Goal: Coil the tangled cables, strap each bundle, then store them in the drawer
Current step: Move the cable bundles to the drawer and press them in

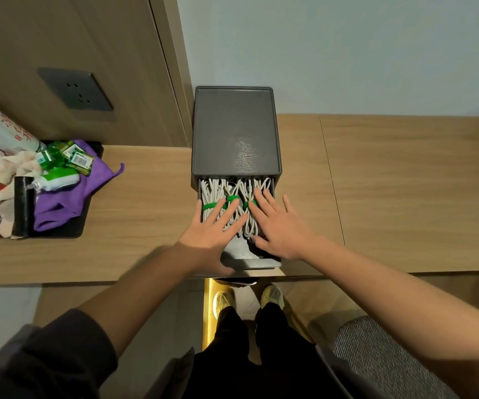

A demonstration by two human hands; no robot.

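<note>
White cable bundles (247, 203), each cinched with a green strap (210, 208), lie side by side in the pulled-out drawer (261, 263) of the grey box (235, 131). Storing looks nearly done. Left hand (209, 228) and right hand (278, 226) press flat on top, fingers straight, gripping nothing. Next, likely: lift off and slide the drawer home.

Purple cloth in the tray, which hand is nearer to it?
Left. The left hand presses the cable bundles on the side toward the purple cloth; the right hand rests beyond it, farther off.
</note>
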